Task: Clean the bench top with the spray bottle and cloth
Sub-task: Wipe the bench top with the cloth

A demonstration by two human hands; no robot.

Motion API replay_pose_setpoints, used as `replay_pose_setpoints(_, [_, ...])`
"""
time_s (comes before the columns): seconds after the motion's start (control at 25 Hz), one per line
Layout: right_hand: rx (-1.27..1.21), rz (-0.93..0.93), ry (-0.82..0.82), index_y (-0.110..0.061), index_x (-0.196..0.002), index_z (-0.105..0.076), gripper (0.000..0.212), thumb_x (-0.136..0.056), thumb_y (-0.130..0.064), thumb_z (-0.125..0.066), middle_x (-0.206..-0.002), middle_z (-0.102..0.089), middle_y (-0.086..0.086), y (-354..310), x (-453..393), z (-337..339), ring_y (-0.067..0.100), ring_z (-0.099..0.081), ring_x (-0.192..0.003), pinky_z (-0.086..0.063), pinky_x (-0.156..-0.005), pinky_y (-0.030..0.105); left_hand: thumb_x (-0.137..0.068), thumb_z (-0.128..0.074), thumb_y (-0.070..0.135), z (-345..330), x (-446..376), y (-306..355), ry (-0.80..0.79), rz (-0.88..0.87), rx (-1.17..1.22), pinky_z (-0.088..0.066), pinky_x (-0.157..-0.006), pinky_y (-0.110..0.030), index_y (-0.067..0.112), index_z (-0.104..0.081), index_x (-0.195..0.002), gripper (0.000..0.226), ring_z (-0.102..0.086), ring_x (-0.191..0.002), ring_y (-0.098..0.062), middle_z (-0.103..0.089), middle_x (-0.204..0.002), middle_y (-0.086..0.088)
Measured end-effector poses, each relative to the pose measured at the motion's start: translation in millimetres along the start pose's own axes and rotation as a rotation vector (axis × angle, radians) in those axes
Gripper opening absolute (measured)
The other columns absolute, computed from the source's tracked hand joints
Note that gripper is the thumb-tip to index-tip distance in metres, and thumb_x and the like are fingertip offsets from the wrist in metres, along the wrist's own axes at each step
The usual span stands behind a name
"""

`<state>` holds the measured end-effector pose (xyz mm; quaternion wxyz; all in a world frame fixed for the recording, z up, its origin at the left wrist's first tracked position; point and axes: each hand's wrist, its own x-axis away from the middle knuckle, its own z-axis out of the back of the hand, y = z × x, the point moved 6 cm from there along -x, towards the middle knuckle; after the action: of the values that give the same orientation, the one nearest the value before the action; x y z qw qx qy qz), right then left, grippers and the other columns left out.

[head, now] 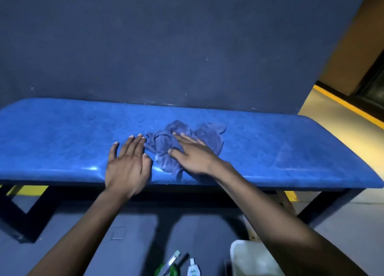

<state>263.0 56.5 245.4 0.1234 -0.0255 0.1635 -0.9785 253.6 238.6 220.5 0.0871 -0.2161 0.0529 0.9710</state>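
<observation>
My right hand (193,155) lies flat, fingers spread, pressing the crumpled cloth (182,142) onto the bench top (62,134) for wiping; my left hand (126,163), open and empty, braces beside it (bottles lie below my wrists).

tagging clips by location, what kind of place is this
Probably a gym or similar training space, though that is a guess: a long blue padded bench on a dark frame, a dark padded wall behind it, and a yellow line on the floor.
</observation>
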Motion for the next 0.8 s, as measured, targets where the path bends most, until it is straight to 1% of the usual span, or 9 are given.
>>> replay_pose_setpoints(0.08, [0.015,0.042,0.058,-0.029,-0.159,-0.028,0.059,-0.104,-0.052,-0.033,-0.168,-0.019,-0.015,12,48,6,0.006,-0.013,-0.156,-0.012,-0.127,0.041,-0.093,-0.021,0.035,1,1,1,-0.001,0.003,0.005,-0.023,-0.121,-0.05,0.01,-0.05,-0.146,0.065,-0.042,-0.146,-0.019,-0.048,-0.155,-0.004])
replay_pose_setpoints(0.16, [0.063,0.04,0.103,-0.029,-0.158,-0.03,0.067,-0.1,-0.063,-0.026,-0.167,-0.022,-0.014,31,92,9,0.005,-0.013,-0.155,-0.012,-0.127,0.037,-0.093,-0.022,0.034,2,2,1,0.003,0.003,0.021,-0.023,-0.12,-0.05,0.01,-0.05,-0.146,0.064,-0.043,-0.145,-0.021,-0.049,-0.155,-0.004])
replay_pose_setpoints(0.24, [0.085,-0.02,0.157,-0.027,-0.158,-0.031,0.088,-0.09,-0.079,-0.011,-0.166,-0.025,-0.014,65,120,20,0.003,-0.014,-0.155,-0.013,-0.127,0.036,-0.094,-0.022,0.034,2,2,1,0.008,0.0,0.03,-0.022,-0.12,-0.049,0.01,-0.05,-0.146,0.064,-0.042,-0.146,-0.021,-0.048,-0.155,-0.004])
replay_pose_setpoints(0.36, [0.071,-0.19,0.256,-0.023,-0.153,-0.041,0.086,-0.09,-0.076,-0.016,-0.161,-0.039,-0.007,137,132,42,0.012,-0.028,-0.152,-0.022,-0.125,0.042,-0.094,-0.021,0.035,1,2,1,-0.006,0.004,0.026,-0.02,-0.122,-0.048,0.011,-0.048,-0.148,0.065,-0.038,-0.148,-0.019,-0.045,-0.157,-0.002])
replay_pose_setpoints(0.44, [0.08,-0.376,0.302,-0.017,-0.146,-0.048,0.075,-0.095,-0.066,-0.024,-0.156,-0.048,0.005,180,119,56,0.021,-0.038,-0.148,-0.027,-0.122,0.046,-0.094,-0.02,0.035,0,2,0,-0.004,0.01,0.024,-0.02,-0.122,-0.048,0.011,-0.047,-0.148,0.065,-0.037,-0.148,-0.018,-0.045,-0.158,-0.002])
replay_pose_setpoints(0.52, [0.106,-0.55,0.299,-0.015,-0.142,-0.051,0.066,-0.096,-0.055,-0.023,-0.155,-0.047,0.01,208,94,68,0.028,-0.039,-0.146,-0.026,-0.121,0.052,-0.094,-0.021,0.035,1,2,2,0.008,0.012,0.029,-0.02,-0.122,-0.049,0.011,-0.048,-0.147,0.064,-0.038,-0.148,-0.018,-0.046,-0.157,-0.002])
replay_pose_setpoints(0.6, [0.1,-0.648,0.259,-0.018,-0.144,-0.048,0.075,-0.089,-0.057,-0.015,-0.162,-0.038,0.008,212,63,73,0.029,-0.03,-0.151,-0.021,-0.122,0.056,-0.094,-0.022,0.034,0,2,4,0.004,0.015,0.03,-0.021,-0.122,-0.049,0.011,-0.049,-0.147,0.064,-0.038,-0.148,-0.018,-0.046,-0.157,-0.002])
replay_pose_setpoints(0.68, [0.088,-0.69,0.217,-0.017,-0.153,-0.039,0.073,-0.094,-0.054,-0.017,-0.167,-0.026,0.006,201,25,70,0.028,-0.021,-0.155,-0.012,-0.124,0.056,-0.094,-0.022,0.035,-1,3,3,-0.002,0.024,0.022,-0.021,-0.122,-0.048,0.011,-0.048,-0.148,0.064,-0.037,-0.148,-0.016,-0.045,-0.158,-0.001])
replay_pose_setpoints(0.8, [0.065,-0.627,0.164,-0.017,-0.158,-0.028,0.069,-0.1,-0.053,-0.021,-0.169,-0.019,0.005,161,-29,59,0.026,-0.015,-0.157,-0.005,-0.126,0.055,-0.094,-0.022,0.035,0,2,1,-0.005,0.025,0.023,-0.021,-0.123,-0.048,0.012,-0.048,-0.149,0.065,-0.035,-0.149,-0.015,-0.043,-0.159,0.0])
